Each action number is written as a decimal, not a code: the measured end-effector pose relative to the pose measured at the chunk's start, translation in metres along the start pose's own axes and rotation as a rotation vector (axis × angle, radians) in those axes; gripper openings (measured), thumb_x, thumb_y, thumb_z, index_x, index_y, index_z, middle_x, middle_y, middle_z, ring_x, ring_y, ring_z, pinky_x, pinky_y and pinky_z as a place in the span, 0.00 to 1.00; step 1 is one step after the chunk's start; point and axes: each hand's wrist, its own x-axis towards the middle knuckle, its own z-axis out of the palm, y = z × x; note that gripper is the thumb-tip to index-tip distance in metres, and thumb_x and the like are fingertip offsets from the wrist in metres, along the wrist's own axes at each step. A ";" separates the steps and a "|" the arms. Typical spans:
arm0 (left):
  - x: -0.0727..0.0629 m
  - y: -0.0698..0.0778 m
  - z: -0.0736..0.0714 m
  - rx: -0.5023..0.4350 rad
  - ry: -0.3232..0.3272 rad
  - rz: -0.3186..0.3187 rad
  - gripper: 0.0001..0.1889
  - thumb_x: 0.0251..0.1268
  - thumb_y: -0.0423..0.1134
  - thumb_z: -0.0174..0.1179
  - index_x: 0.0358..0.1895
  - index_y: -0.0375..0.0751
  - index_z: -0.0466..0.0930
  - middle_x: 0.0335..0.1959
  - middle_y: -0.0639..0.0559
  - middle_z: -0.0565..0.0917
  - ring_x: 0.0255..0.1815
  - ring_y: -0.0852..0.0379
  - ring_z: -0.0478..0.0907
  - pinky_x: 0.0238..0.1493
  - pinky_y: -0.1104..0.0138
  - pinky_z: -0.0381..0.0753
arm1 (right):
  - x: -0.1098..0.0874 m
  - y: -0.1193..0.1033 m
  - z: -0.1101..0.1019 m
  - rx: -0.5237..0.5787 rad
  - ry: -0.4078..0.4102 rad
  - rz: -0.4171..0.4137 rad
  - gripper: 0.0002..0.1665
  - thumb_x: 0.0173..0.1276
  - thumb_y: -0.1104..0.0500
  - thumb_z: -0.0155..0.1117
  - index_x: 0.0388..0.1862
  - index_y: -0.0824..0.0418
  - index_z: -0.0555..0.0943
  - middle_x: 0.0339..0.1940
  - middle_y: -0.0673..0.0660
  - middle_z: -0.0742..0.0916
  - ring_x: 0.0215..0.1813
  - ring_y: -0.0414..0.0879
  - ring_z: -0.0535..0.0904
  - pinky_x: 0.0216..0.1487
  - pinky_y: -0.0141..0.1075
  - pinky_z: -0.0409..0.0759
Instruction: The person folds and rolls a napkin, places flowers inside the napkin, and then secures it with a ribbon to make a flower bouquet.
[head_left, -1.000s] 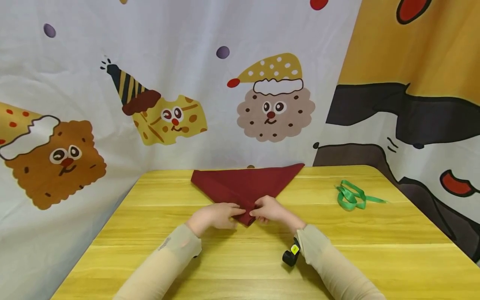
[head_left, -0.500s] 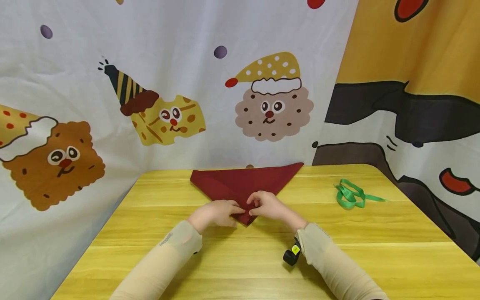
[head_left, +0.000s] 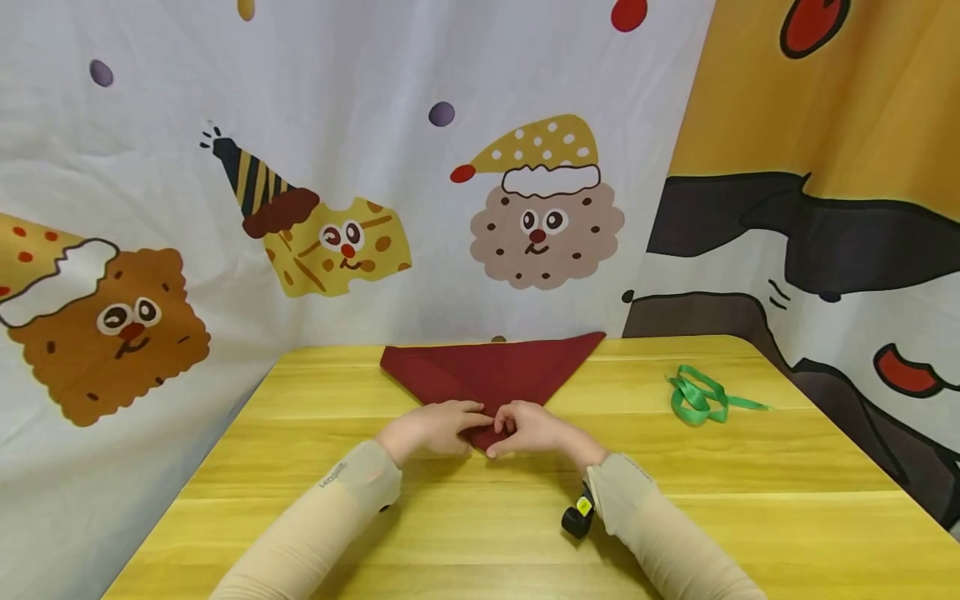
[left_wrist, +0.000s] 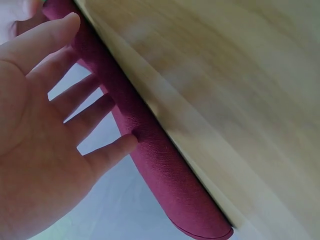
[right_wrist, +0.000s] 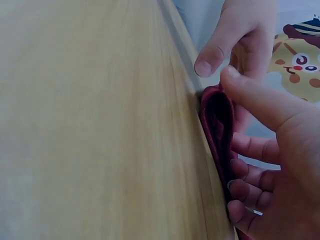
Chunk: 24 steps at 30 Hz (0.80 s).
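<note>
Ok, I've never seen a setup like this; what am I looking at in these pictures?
There's no machine here: a person works with a bare left hand and right hand. The wide picture comes from a camera worn on the head; each close-up comes from a camera on one wrist. On the wooden table lie a folded dark red cloth, its point toward the person, and a loose green ribbon. Both hands touch the cloth near that point, but neither clearly grips it.

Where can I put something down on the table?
Bare wood lies between the cloth and the ribbon, left of the cloth, and between the sleeves. It's crowded at the cloth's near tip, where both hands are.
</note>
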 end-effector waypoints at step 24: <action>0.010 0.003 -0.002 0.017 -0.077 -0.083 0.33 0.66 0.44 0.62 0.74 0.56 0.62 0.76 0.51 0.57 0.74 0.47 0.57 0.65 0.41 0.58 | 0.001 0.006 0.004 -0.022 0.008 -0.022 0.18 0.50 0.53 0.77 0.34 0.55 0.78 0.26 0.49 0.75 0.31 0.42 0.68 0.34 0.35 0.68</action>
